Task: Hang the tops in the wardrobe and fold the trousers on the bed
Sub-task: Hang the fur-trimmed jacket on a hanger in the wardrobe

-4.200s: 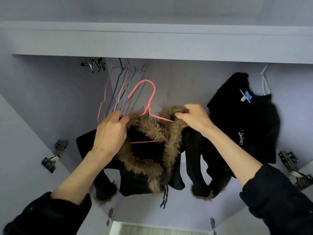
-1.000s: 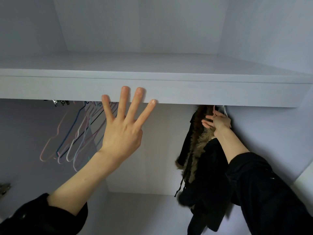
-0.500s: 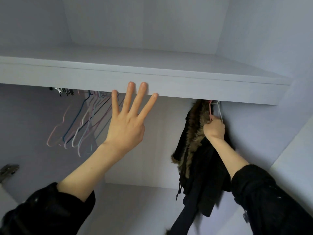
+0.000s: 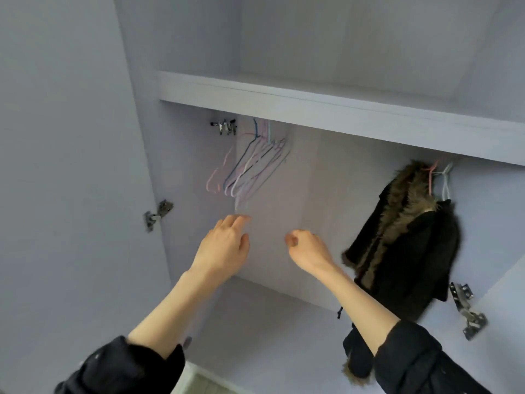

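Observation:
A black jacket with a brown fur collar hangs at the right of the wardrobe on a pink hanger. A white hanger behind it carries another black top, mostly hidden. My right hand is in mid-air left of the jacket, apart from it, fingers loosely curled and holding nothing. Just below the lowest tips of several empty wire hangers, at the wardrobe's left, is my left hand. Its fingers are relaxed and motion blur hides whether they touch a hanger.
A white shelf runs above the hanging space and hides the rail. Metal clips hang at the rail's far left. Door hinges sit on the left wall and the right wall. A jacket sleeve with a fur cuff dangles low.
My right hand has let go of the pink hanger and moved left, leaving the jacket hanging. My left hand came off the shelf edge and dropped towards the empty hangers. The view tilted down.

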Available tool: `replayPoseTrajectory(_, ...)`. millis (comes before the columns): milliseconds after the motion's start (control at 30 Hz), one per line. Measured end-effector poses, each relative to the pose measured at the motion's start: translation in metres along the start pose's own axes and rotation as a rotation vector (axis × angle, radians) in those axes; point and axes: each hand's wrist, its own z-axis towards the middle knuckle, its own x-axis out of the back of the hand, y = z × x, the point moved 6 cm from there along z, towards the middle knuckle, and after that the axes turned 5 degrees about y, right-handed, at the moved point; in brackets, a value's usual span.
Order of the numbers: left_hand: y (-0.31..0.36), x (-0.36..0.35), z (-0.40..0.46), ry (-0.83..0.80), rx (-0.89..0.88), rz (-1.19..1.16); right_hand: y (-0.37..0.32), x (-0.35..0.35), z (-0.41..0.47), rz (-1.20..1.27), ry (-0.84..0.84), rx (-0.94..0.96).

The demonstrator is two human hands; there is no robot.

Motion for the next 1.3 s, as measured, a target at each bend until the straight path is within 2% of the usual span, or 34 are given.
replayPoseTrajectory(67,-0.031,0.017,-0.038,-0.003,0.065,0.006,-0.042,-0.027,-0.028,0.03,-0.065,0.098)
replayPoseTrajectory(400,-0.193,0.139,-0.285,0.092,0.606,0.124,-0.254,-0.168,-0.207,0.142,-0.47,0.61)
replayPoseTrajectory(633,-0.269,0.247,-0.456,0.304,1.004,0.24,-0.409,-0.257,-0.338,0.147,-0.777,0.962)
replayPoseTrajectory(800,-0.297,0.305,-0.551,0.431,1.27,0.252,-0.501,-0.3,-0.42,0.187,-0.929,1.153)
replayPoseTrajectory(1033,-0.318,0.383,-0.673,0.749,1.648,0.38,-0.622,-0.346,-0.533,0.201,-1.17,1.51)
replayPoseTrajectory(1300,-0.341,0.417,-0.751,1.027,1.882,0.44,-0.717,-0.384,-0.641,0.177,-1.302,1.865)
